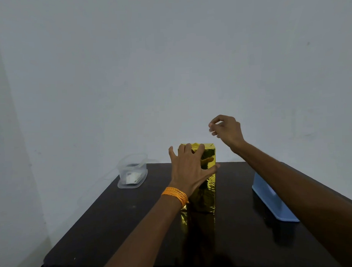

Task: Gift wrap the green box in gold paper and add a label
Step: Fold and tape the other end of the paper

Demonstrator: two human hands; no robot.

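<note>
Now, head view only. The box (204, 178) stands upright near the middle of the dark table (114, 225), fully covered in gold paper; no green shows anywhere. The left hand (189, 169) lies spread flat against the box's near face, fingers over the top edge and thumb on the right side, steadying rather than gripping. An orange band (176, 196) sits on that wrist.

The right hand (226, 129) hovers above and to the right of the box, apart from it, fingers curled toward the thumb in a loose pinch. Whether it holds anything small (tape, a label) I cannot tell.

Far left: a clear plastic tub (132, 171) with something pale inside. Right: a blue tray-like item (273, 202), partly behind the right forearm.

Judgement: wrapping looks essentially done. No label is visible on the faces shown, so labelling probably remains.
</note>
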